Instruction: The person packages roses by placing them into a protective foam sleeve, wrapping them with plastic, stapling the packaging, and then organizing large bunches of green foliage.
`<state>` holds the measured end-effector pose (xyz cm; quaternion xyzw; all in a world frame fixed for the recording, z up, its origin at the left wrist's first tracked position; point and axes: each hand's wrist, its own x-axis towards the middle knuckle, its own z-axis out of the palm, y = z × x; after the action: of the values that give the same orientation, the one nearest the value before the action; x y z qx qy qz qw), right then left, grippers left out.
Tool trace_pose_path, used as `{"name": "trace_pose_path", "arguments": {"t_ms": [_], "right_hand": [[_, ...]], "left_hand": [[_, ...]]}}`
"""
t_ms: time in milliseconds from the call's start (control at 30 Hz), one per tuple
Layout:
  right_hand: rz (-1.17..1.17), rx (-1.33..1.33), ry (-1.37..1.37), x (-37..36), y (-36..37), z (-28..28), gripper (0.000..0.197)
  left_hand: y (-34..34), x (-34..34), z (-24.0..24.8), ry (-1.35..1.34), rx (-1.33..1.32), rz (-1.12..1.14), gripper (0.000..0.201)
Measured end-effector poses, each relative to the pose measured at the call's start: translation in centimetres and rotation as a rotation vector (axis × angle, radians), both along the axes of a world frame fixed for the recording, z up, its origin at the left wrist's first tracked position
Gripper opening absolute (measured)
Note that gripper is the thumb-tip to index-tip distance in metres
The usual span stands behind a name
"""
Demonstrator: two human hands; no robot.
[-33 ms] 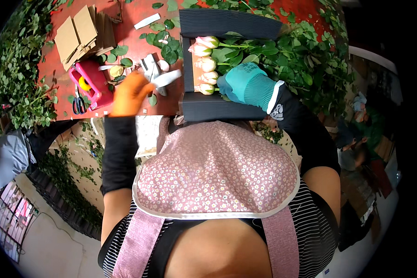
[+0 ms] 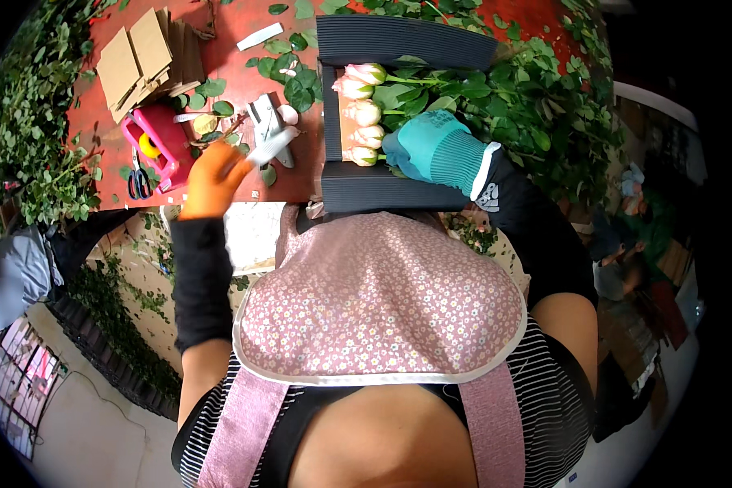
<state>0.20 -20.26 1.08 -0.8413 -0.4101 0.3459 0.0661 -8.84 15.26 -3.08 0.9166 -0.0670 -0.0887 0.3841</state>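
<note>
My left hand (image 2: 215,175), in an orange glove, pinches a white strip (image 2: 274,146) that sticks out to the right over a silver and white stapler (image 2: 264,122). A teal glove covers my right hand (image 2: 433,148), which is closed around rose stems just behind the lowest blooms; its fingertips are partly hidden. Several pale pink roses (image 2: 364,111) lie in a column, heads to the left, against a brown card (image 2: 346,130). Their leafy stems (image 2: 496,98) stretch right. Black ridged sheeting (image 2: 398,41) lies beneath and around the roses.
On the red table (image 2: 289,183) stand a pink tape dispenser (image 2: 161,150), scissors (image 2: 140,180) and stacked brown cards (image 2: 142,61). Another white strip (image 2: 260,37) lies at the back amid loose leaves. Piled foliage (image 2: 32,122) fills the left side.
My left hand has drawn back slightly to the left and toward me, carrying the white strip with it. My right hand stays at the rose stems.
</note>
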Motion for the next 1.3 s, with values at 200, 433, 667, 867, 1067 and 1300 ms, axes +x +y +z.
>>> {"name": "trace_pose_path", "arguments": {"t_ms": [200, 433, 667, 867, 1067, 1300], "right_hand": [[-0.044, 0.102, -0.009, -0.1, -0.4, 0.1, 0.014], [-0.086, 0.154, 0.024, 0.2, -0.5, 0.6, 0.018], [-0.084, 0.155, -0.042, -0.3, -0.4, -0.3, 0.018], [-0.292, 0.453, -0.003, -0.6, -0.1, 2.4, 0.020], [0.008, 0.192, -0.330, -0.5, 0.7, -0.8, 0.018], [0.038, 0.187, -0.322, -0.4, 1.4, -1.1, 0.015]], "left_hand": [[14.5, -19.9, -8.5, 0.595, 0.672, 0.214, 0.050], [17.1, -23.2, -18.7, 0.814, 0.687, -0.241, 0.089], [-10.6, 2.4, 4.7, -0.094, -0.141, -0.601, 0.050], [-11.8, 1.3, 1.5, -0.244, 0.020, -0.465, 0.042], [-12.3, 0.9, 1.7, -0.223, -0.007, -0.433, 0.040], [-11.2, 2.0, 0.8, -0.030, -0.303, -0.408, 0.040]]}}
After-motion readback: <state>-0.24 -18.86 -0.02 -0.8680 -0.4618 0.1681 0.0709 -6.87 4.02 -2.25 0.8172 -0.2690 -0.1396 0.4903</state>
